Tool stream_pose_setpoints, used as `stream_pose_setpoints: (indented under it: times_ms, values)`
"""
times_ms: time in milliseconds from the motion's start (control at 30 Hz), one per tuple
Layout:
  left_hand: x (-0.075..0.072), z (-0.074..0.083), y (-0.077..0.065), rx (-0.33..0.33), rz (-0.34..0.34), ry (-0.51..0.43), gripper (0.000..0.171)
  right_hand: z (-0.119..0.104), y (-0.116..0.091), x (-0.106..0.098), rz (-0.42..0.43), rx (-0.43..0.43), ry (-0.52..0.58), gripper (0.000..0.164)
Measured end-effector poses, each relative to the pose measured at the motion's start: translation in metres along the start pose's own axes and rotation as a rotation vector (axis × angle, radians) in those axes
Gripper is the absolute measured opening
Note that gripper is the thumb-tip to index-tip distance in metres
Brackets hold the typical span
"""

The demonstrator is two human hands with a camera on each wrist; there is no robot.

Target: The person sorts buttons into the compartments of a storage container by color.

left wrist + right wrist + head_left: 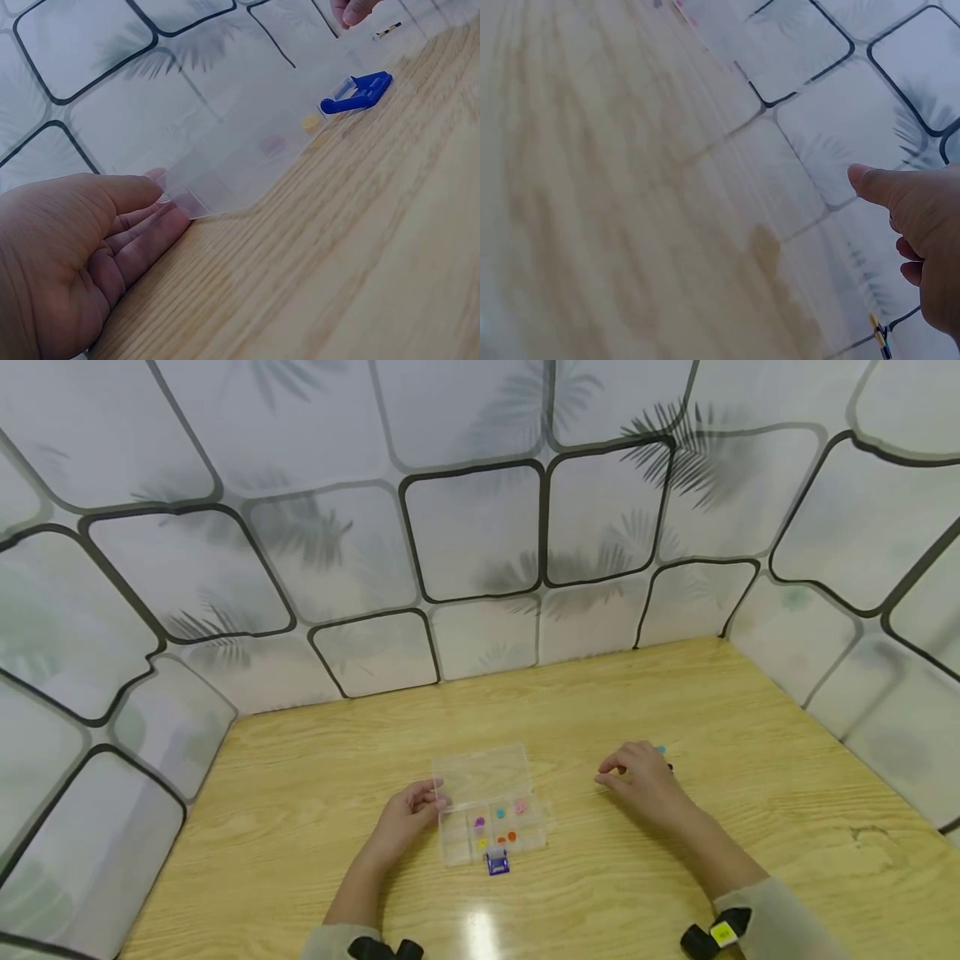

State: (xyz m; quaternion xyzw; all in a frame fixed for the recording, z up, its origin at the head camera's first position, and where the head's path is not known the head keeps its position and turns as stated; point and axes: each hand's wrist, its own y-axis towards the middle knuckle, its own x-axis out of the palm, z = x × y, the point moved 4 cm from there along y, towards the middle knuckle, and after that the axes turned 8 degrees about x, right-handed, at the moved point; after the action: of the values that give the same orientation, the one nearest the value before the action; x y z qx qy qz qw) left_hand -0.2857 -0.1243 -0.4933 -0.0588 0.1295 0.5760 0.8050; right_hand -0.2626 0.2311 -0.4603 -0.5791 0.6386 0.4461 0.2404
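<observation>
A clear plastic compartment box (455, 852) lies on the table with its lid (480, 774) raised at the back. Small coloured pieces sit in its compartments: purple (480, 822), blue (500, 812), pink (521, 807), yellow (483, 843) and orange (512, 836). At the box's front edge is a blue latch (497, 862). My left hand (408, 817) grips the box's left side between thumb and fingers, as the left wrist view also shows. My right hand (647, 785) is right of the box, thumb and index finger brought close together; I cannot tell whether they pinch something small.
Just beyond the right hand lie a small light-blue piece (662, 749) and a dark piece (671, 768), partly hidden by it. The wood-grain table (300, 777) meets patterned white wall panels (480, 527) at the back and both sides.
</observation>
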Motion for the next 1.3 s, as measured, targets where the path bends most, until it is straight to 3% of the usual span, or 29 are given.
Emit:
stream_pose_setpoints:
  times_ms: [333, 600, 800, 1067, 1300]
  values:
    - [0.002, -0.002, 0.002, 0.015, 0.004, -0.028, 0.04, 0.036, -0.013, -0.033, 0.082, 0.103, 0.002, 0.005]
    - [0.005, -0.002, 0.001, 0.031, -0.012, -0.032, 0.043, 0.069, -0.024, -0.038, 0.125, 0.158, -0.044, 0.01]
    - [0.0, -0.003, -0.001, 0.024, -0.001, -0.025, 0.044, 0.072, -0.019, -0.033, 0.181, 0.097, -0.054, 0.005]
    - [-0.001, -0.001, -0.005, 0.01, 0.006, -0.021, 0.044, 0.075, -0.019, -0.025, 0.136, 0.094, -0.058, 0.008]
    - [0.001, -0.001, -0.002, 0.018, 0.021, -0.002, 0.043, 0.069, -0.022, -0.024, 0.205, -0.061, -0.072, 0.018]
